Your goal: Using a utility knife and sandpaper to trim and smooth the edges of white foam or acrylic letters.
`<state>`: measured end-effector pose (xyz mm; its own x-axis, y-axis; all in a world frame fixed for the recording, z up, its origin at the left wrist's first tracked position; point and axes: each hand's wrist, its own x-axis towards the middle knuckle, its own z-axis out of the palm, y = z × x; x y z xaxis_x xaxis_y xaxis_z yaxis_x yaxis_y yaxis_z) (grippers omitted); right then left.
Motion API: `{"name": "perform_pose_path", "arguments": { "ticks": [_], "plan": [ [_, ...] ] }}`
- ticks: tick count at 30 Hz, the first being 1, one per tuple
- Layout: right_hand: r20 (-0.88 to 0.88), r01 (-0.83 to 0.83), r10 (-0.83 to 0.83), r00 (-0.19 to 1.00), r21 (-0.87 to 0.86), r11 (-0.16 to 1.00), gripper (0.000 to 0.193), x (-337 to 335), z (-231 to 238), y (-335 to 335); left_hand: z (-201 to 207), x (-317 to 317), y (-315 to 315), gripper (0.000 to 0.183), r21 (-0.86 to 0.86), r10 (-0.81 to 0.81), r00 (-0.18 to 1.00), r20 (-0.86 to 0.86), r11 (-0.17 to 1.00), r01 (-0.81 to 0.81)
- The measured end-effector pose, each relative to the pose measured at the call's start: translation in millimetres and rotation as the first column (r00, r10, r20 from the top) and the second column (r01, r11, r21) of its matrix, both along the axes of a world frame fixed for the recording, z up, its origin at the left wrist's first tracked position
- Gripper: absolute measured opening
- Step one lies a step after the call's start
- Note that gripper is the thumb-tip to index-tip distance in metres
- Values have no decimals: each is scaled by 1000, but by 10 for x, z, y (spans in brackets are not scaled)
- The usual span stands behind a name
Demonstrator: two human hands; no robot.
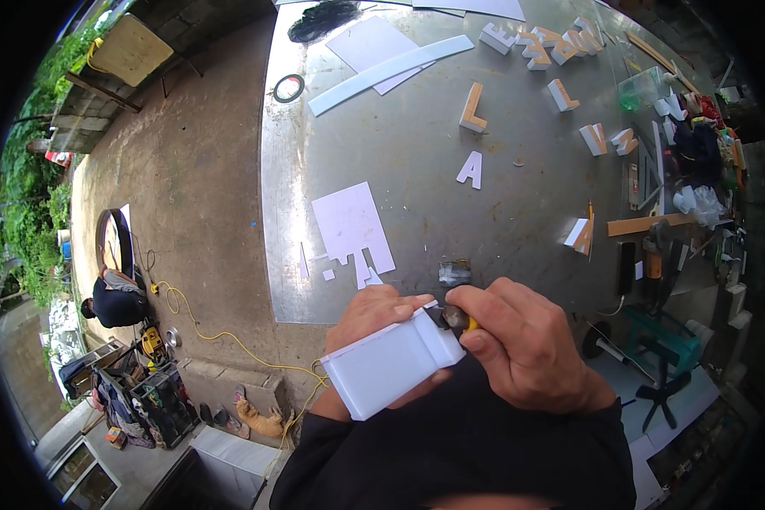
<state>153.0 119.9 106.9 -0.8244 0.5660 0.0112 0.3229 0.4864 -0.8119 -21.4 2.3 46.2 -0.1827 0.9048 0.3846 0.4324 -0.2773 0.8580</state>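
White plastic piece [391, 361] is held off the surface [416, 153] in left hand [374, 319], fingers wrapped round it; knife [455, 320] is pinched in right hand [518, 340], so the left thumb could be cut by a slip.

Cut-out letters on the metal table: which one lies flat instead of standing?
The white A, alone near the table's middle, lies flat, showing only its white face. The L just beyond it and the letters in the far row stand up, showing orange-brown sides.
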Motion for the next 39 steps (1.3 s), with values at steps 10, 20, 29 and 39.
{"name": "perform_pose_path", "arguments": {
  "ticks": [10,20,29,39],
  "plan": [
    [-11,10,-10,1000,25,1000,32,-15,-18,-18,-15,-9,-15,73,7,17,1000,-10,1000,-17],
    [-12,27,-27,1000,37,999,30,-19,-31,-20,-36,3,-4,74,14,35,999,11,999,-35],
    [-2,31,-31,1000,40,999,30,-23,-38,-13,-58,-7,3,71,11,38,999,28,999,-38],
    [1,35,-35,999,38,999,29,-16,-44,-5,-86,-1,8,70,17,31,998,57,999,-32]
  ]
}}
